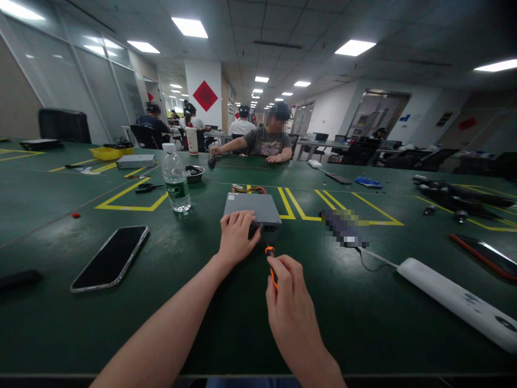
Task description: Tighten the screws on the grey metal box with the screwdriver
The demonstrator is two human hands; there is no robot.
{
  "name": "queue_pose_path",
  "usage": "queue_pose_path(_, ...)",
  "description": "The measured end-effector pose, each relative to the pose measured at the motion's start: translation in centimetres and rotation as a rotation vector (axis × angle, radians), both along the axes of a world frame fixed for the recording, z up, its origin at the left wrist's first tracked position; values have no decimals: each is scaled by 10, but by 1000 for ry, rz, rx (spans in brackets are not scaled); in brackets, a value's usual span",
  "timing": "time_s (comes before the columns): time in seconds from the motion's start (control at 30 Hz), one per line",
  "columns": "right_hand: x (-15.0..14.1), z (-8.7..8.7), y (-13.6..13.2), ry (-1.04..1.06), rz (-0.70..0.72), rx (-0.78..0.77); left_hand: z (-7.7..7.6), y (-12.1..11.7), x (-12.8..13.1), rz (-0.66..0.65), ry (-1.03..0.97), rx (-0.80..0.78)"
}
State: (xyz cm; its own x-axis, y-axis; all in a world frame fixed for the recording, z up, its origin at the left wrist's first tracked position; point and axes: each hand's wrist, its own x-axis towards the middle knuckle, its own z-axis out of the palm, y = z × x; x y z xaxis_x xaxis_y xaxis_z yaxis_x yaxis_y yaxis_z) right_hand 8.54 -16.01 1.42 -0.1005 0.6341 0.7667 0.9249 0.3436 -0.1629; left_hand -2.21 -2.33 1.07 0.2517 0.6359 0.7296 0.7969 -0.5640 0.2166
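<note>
Two hands of mine are at work over the green table [226, 334]. My left hand [237, 233] is closed over the near left corner of a grey metal box [252, 205], fingers curled on its top and thumb at its near side. The box lies flat, in from the table's near edge, with a bundle of coloured wires [248, 189] at its far side. My right hand [288, 293] pinches the orange-and-black handle of a screwdriver [270, 251], nearer the table's near edge; its thin shaft points at the box's near side, but whether the tip touches I cannot tell. A clear water bottle [176, 180] stands upright to the box's left. A phone [111, 258] lies flat toward the table's left, and a white power strip [456, 302] runs toward its right. A person [262, 141] sits at the far edge.
</note>
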Motion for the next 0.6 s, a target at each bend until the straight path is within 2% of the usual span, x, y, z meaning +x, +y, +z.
queue_pose_path(0.17,9,3,2,25,-51,64,0,1,1,5,-1,-7)
queue_pose_path(0.3,12,8,3,87,-102,9,-1,1,1,4,-8,-16)
queue_pose_path(0.37,11,9,3,74,-70,6,-2,1,1,5,0,-18)
queue_pose_path(0.5,9,8,3,-53,84,81,-1,1,0,4,19,-16)
queue_pose_path(0.6,11,5,4,-17,16,112,0,0,0,-5,29,-12)
